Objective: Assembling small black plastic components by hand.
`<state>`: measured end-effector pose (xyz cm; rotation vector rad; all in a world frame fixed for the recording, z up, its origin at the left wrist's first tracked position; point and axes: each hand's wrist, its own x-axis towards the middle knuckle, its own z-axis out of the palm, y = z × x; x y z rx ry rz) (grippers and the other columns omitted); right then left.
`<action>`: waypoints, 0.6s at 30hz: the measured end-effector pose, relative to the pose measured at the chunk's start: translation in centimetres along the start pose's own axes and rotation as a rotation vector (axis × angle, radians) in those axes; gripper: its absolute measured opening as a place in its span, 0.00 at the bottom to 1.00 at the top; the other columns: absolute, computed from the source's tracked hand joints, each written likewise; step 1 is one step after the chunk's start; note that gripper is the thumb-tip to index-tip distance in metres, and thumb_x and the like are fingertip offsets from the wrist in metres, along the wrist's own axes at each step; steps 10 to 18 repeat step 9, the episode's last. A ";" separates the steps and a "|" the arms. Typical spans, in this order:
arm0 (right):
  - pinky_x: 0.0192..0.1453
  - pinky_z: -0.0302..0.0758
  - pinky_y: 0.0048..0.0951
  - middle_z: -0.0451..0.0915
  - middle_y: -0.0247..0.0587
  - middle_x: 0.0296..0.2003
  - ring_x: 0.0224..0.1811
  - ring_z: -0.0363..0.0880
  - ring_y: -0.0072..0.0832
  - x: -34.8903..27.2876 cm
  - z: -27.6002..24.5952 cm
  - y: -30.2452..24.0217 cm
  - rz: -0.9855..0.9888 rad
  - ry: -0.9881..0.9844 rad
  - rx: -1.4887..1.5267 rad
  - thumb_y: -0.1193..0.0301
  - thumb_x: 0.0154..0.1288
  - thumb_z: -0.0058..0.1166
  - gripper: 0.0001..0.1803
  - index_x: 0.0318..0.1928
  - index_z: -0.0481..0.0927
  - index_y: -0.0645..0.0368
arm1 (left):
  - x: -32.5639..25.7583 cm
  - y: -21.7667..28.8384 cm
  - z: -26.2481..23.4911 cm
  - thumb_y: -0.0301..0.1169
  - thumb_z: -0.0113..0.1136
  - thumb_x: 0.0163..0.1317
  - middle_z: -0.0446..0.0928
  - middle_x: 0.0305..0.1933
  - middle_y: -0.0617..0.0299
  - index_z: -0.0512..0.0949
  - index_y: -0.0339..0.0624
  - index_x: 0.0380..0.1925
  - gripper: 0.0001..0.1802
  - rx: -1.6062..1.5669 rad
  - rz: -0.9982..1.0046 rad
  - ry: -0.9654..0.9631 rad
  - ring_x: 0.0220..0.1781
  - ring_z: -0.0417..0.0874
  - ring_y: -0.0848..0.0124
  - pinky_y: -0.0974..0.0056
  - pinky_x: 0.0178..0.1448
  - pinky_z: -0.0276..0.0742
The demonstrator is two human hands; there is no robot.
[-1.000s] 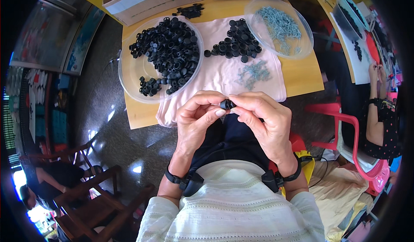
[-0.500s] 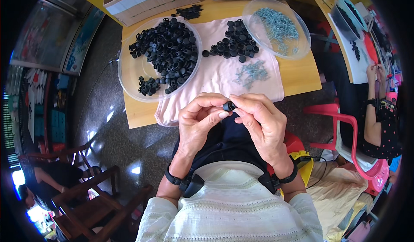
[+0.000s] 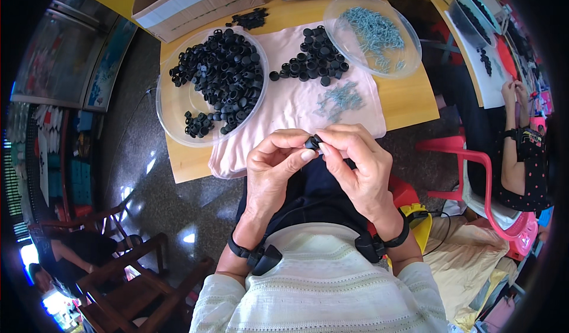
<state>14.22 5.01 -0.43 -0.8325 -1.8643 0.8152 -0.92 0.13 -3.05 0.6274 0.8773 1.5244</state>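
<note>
A wooden table (image 3: 415,99) carries a cardboard box (image 3: 195,1), a pink cloth (image 3: 296,104) and two clear dishes: the left dish (image 3: 172,104) holds black caps (image 3: 222,75), the right dish (image 3: 409,51) holds pale screws (image 3: 370,27). More caps (image 3: 314,63) and loose screws (image 3: 341,99) lie on the cloth. Just below the table's near edge, the left hand (image 3: 275,170) and right hand (image 3: 361,167) meet, their fingertips pinched together on one black cap (image 3: 313,142).
</note>
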 end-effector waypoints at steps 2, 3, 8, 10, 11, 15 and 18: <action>0.33 0.80 0.24 0.79 0.42 0.39 0.35 0.80 0.31 -0.1 0.0 -0.3 -0.029 0.026 -0.041 0.84 0.52 0.61 0.18 0.46 0.78 0.64 | 0.2 0.1 0.5 0.17 0.64 0.55 0.78 0.45 0.57 0.79 0.34 0.39 0.11 -0.022 -0.021 0.005 0.46 0.81 0.71 0.67 0.52 0.80; 0.33 0.80 0.24 0.79 0.42 0.39 0.35 0.80 0.31 -0.1 0.0 -0.4 -0.029 0.024 -0.043 0.84 0.52 0.61 0.18 0.46 0.78 0.64 | 0.2 0.2 0.7 0.17 0.64 0.55 0.78 0.45 0.57 0.79 0.35 0.38 0.10 -0.042 -0.044 0.008 0.46 0.81 0.71 0.67 0.53 0.79; 0.38 0.80 0.27 0.78 0.41 0.41 0.38 0.79 0.32 -0.3 -0.1 0.2 -0.071 0.005 -0.150 0.85 0.48 0.62 0.24 0.48 0.77 0.62 | 0.2 -0.1 0.7 0.18 0.63 0.56 0.79 0.47 0.58 0.79 0.38 0.38 0.10 -0.131 -0.163 0.047 0.49 0.80 0.70 0.65 0.56 0.77; 0.39 0.80 0.25 0.78 0.42 0.42 0.39 0.79 0.32 -0.4 -0.1 0.8 -0.093 -0.019 -0.173 0.83 0.47 0.65 0.25 0.49 0.77 0.62 | 0.2 -0.4 0.4 0.18 0.63 0.57 0.79 0.47 0.58 0.79 0.38 0.39 0.10 -0.178 -0.191 0.039 0.50 0.80 0.70 0.65 0.57 0.76; 0.39 0.80 0.25 0.78 0.42 0.42 0.39 0.79 0.32 -0.4 -0.1 0.8 -0.093 -0.019 -0.173 0.83 0.47 0.65 0.25 0.49 0.77 0.62 | 0.2 -0.4 0.4 0.18 0.63 0.57 0.79 0.47 0.58 0.79 0.38 0.39 0.10 -0.178 -0.191 0.039 0.50 0.80 0.70 0.65 0.57 0.76; 0.39 0.80 0.25 0.78 0.42 0.42 0.39 0.79 0.32 -0.4 -0.1 0.8 -0.093 -0.019 -0.173 0.83 0.47 0.65 0.25 0.49 0.77 0.62 | 0.2 -0.4 0.4 0.18 0.63 0.57 0.79 0.47 0.58 0.79 0.38 0.39 0.10 -0.178 -0.191 0.039 0.50 0.80 0.70 0.65 0.57 0.76; 0.39 0.80 0.25 0.78 0.42 0.42 0.39 0.79 0.32 -0.4 -0.1 0.8 -0.093 -0.019 -0.173 0.83 0.47 0.65 0.25 0.49 0.77 0.62 | 0.2 -0.4 0.4 0.18 0.63 0.57 0.79 0.47 0.58 0.79 0.38 0.39 0.10 -0.178 -0.191 0.039 0.50 0.80 0.70 0.65 0.57 0.76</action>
